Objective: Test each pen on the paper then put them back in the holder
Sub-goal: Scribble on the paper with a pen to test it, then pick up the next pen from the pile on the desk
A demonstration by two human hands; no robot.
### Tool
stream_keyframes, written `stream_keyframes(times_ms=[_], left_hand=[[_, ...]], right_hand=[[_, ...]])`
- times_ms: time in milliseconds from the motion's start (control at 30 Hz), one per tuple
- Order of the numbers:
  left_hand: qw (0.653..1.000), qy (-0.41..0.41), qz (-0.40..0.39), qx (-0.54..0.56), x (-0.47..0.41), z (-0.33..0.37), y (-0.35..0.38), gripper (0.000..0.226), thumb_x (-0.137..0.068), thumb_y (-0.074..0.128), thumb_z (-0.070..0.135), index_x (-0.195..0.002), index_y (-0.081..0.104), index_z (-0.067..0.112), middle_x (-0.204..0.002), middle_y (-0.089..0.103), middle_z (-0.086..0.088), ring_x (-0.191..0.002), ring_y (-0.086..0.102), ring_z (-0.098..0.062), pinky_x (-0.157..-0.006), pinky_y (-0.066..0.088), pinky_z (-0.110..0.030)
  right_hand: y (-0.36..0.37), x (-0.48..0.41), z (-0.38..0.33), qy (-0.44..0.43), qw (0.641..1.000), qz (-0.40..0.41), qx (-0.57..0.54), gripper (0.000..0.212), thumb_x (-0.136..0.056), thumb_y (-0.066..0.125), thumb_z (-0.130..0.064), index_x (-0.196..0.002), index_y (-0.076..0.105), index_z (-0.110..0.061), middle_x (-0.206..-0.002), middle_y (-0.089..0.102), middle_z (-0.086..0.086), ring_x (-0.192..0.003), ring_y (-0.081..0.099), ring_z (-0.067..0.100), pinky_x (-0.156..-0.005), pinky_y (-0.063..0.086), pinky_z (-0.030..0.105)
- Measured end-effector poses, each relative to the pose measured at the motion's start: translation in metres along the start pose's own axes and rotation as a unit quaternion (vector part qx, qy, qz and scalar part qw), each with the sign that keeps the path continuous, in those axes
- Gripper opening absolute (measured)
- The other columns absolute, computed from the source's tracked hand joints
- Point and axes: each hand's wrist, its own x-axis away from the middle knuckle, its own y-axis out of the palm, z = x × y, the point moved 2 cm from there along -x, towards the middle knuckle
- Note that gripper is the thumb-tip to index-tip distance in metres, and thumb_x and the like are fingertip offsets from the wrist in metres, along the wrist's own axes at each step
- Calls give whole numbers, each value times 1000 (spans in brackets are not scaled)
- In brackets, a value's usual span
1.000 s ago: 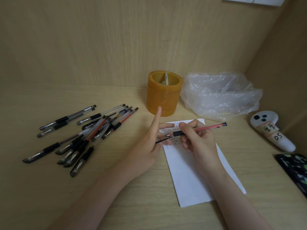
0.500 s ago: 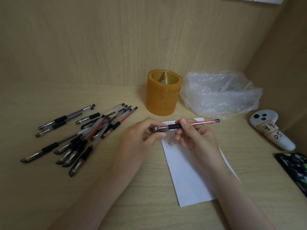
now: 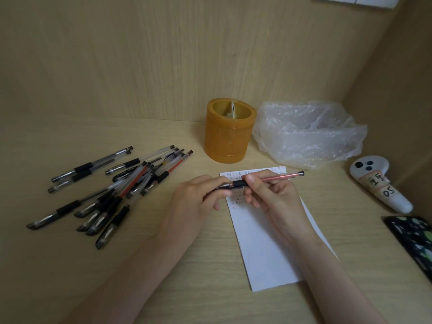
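At the centre of the frame both hands hold one red pen [image 3: 264, 180] level above the top edge of the paper [image 3: 268, 244], its long axis running left to right and tipped slightly up toward the right. The right hand [image 3: 273, 197] has its fingers curled round the black grip section and barrel; the left hand [image 3: 198, 197] pinches the pen's left end, where a clear cap seems to sit over the tip, though whether it is fully seated cannot be told. The holder [image 3: 228, 132], an amber cylinder, stands upright just above the hands toward the upper middle, its open mouth facing up. The pen's tail end points right and away from it, so the pen lies crosswise to the opening, and the likely next move calls for swinging it upright before lowering it in. The right hand, gripping mid-barrel, looks better placed to carry it. The pile of pens [image 3: 112, 192] lies on the bench [image 3: 70, 265] at the left, nearer the left hand. Small marks crowd the paper's upper edge.
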Motion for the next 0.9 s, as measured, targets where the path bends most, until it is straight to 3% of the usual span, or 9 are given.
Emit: stream_keyframes(times_ms=[133, 267, 367, 467, 633, 733, 800, 900], left_hand=[[999, -25, -10, 32, 2, -2, 2, 17, -84, 64, 12, -96, 73, 21, -60, 54, 12, -52, 52, -4, -53, 39, -10], [999, -20, -10, 41, 3, 1, 3, 13, -88, 60, 17, -83, 72, 15, -60, 58, 6, -50, 51, -7, -52, 41, -15], [999, -33, 8, 17, -1, 2, 5, 11, -88, 61, 20, -90, 72, 17, -65, 63, 7, -57, 56, -10, -57, 44, -19], [998, -57, 7, -26, -2, -2, 8, 15, -87, 61, 28, -98, 70, 22, -71, 66, 10, -62, 59, -5, -63, 49, -25], [992, -68, -5, -110, -8, -13, 10, 41, -90, 57, 31, -130, 53, 25, -115, 64, 5, -92, 58, -6, -80, 44, -18], [987, -84, -28, -137, -13, -18, 13, 54, -92, 53, 32, -142, 34, 29, -136, 48, 6, -123, 45, -11, -103, 36, -26], [983, -72, -10, -170, -13, -21, 11, 46, -93, 52, 27, -139, 41, 26, -140, 45, 6, -130, 37, -10, -109, 25, -25], [965, -54, 52, -250, -13, -26, -5, 35, -92, 53, 15, -127, 56, 20, -129, 55, 1, -124, 44, -17, -108, 25, -30]], right_hand=[[0, 1, -1, 2, 1000, 0, 23, 13, -82, 63, -17, -81, 64, -4, -58, 59, 5, -53, 48, 15, -52, 40, 17], [3, 2, -4, 10, 1000, -2, 17, 15, -83, 62, -18, -83, 65, -4, -57, 57, 5, -49, 45, 11, -52, 39, 16], [5, 1, -2, 22, 1000, 10, -7, 15, -83, 61, -23, -80, 68, -10, -60, 58, 5, -49, 47, 11, -55, 42, 17], [5, -2, -3, 75, 994, 21, -72, 25, -81, 59, -26, -91, 66, -3, -71, 65, 6, -60, 60, 12, -61, 49, 19], [-3, -4, -2, 152, 967, 57, -198, 20, -90, 54, -4, -101, 61, 11, -93, 71, 20, -86, 72, 23, -70, 58, 24], [-4, -5, -1, 159, 959, 78, -220, 24, -92, 49, 3, -108, 56, 20, -106, 66, 30, -102, 68, 34, -76, 59, 30], [-4, -7, -3, 154, 957, 89, -229, 20, -90, 50, 5, -106, 55, 17, -110, 64, 33, -107, 64, 39, -83, 58, 34], [-5, -7, -6, 144, 959, 91, -225, 20, -90, 50, 6, -109, 51, 11, -114, 63, 33, -107, 65, 37, -86, 57, 36]])
